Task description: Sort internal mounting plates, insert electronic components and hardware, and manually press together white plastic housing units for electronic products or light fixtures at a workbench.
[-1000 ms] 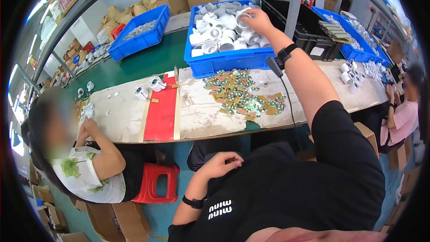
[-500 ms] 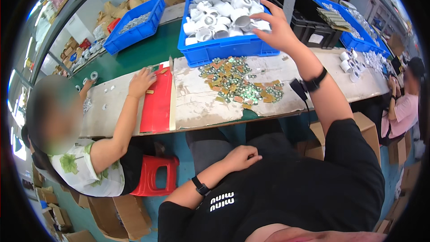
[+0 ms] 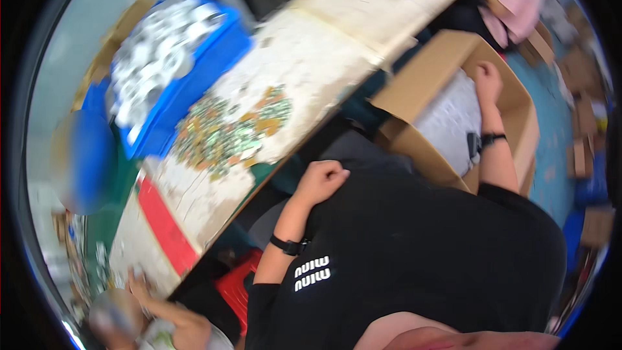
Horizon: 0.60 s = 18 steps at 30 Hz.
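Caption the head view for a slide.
Right hand reaches into an open cardboard box; left hand, fisted, rests by the worktable.

a small factory or assembly workshop: beyond the left hand [image 3: 322, 180] runs a long worn workbench [image 3: 337, 58] with a heap of small green and gold parts [image 3: 230, 133] and a blue crate of white fittings [image 3: 162, 65]. the right hand [image 3: 487, 81] reaches into a cardboard carton [image 3: 414, 91]; co-workers sit nearby.
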Each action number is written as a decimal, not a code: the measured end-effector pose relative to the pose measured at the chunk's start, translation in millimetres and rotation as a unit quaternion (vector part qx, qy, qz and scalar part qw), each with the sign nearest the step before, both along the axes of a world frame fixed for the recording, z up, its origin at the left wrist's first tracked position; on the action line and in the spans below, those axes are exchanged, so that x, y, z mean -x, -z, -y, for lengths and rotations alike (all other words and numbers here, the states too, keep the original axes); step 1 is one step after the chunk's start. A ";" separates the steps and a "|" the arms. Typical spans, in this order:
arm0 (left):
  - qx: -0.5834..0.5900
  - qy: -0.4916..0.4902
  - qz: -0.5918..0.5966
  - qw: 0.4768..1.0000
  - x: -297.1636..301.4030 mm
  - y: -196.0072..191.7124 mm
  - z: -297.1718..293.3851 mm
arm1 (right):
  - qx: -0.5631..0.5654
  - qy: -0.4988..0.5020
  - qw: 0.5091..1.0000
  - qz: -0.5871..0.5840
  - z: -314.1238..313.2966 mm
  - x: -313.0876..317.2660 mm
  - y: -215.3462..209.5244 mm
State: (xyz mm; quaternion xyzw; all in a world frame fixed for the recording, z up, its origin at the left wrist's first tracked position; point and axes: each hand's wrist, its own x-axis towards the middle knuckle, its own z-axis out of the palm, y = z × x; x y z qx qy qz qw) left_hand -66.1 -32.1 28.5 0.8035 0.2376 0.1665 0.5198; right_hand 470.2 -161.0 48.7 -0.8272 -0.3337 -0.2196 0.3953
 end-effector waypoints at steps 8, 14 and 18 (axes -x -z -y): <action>0.065 -0.020 0.064 0.996 -15.8 24.7 0.6 | 0.469 0.035 0.855 -0.217 94.3 5.8 181.4; 0.129 -0.020 0.092 0.987 -14.3 20.9 -1.3 | 0.274 0.118 0.943 -0.144 69.0 4.5 161.2; 0.460 0.043 0.311 0.830 -26.2 -21.6 3.8 | 0.042 0.101 0.993 -0.033 43.2 -39.5 87.7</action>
